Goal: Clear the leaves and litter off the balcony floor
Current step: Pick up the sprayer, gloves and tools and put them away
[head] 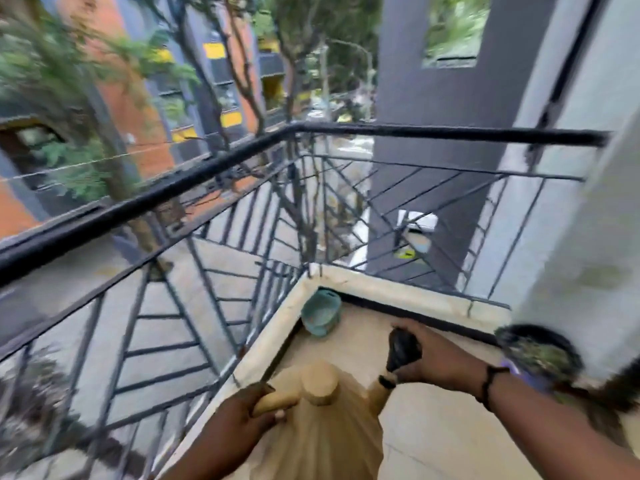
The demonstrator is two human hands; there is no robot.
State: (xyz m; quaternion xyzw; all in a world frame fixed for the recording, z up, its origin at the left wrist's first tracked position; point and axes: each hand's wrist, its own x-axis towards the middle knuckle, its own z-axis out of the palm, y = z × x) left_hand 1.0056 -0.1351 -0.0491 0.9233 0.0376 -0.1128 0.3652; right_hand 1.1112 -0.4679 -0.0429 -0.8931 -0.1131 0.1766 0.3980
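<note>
The left hand (239, 412) gripped a smooth tan handle (273, 403); the right hand (440, 362) clutched a crumpled black bag (403, 348), both near the teal bucket (321, 312).

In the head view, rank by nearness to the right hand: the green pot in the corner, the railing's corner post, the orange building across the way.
From the right hand:
1. Green pot, in the balcony's floor corner, just left of the hand.
2. Railing's corner post, above and beyond the pot.
3. Orange building, far left, past the trees.
</note>
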